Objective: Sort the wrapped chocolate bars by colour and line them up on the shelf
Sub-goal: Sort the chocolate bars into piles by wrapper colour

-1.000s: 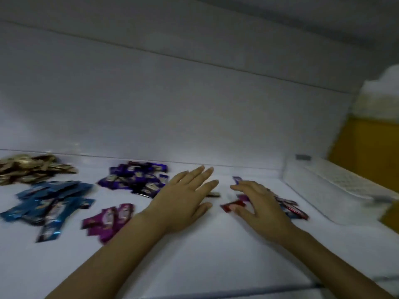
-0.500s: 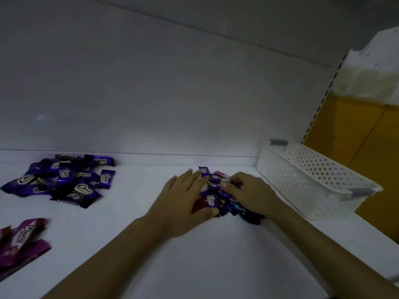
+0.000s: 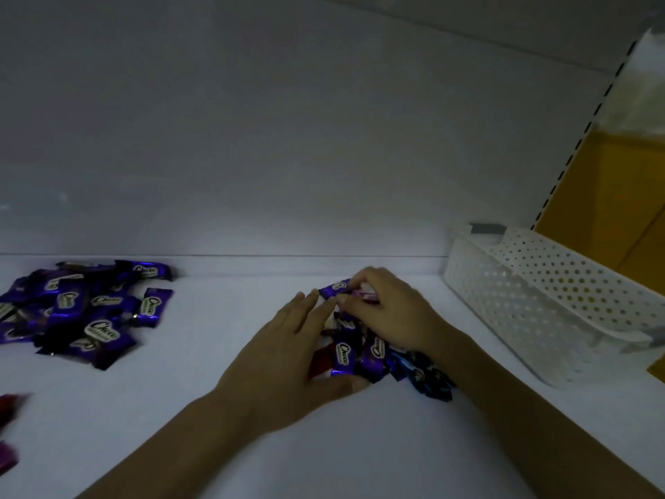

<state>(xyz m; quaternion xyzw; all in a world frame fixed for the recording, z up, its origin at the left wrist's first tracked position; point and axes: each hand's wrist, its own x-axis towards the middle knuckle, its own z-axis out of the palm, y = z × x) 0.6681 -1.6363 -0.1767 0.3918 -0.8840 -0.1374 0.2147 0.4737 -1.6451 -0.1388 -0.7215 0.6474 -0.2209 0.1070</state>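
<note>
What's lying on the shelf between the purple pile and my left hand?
Nothing. In the head view, the white shelf is bare between the purple pile and the left hand.

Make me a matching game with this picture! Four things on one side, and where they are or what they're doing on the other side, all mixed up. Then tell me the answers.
Things
1. purple pile
2. basket
3. mixed pile
4. right hand

Places or states
A. middle of the shelf
B. pinches a purple bar
C. right end of the shelf
D. left side of the shelf

Pairs: 1-D, 2-C, 3-A, 4-B
</note>
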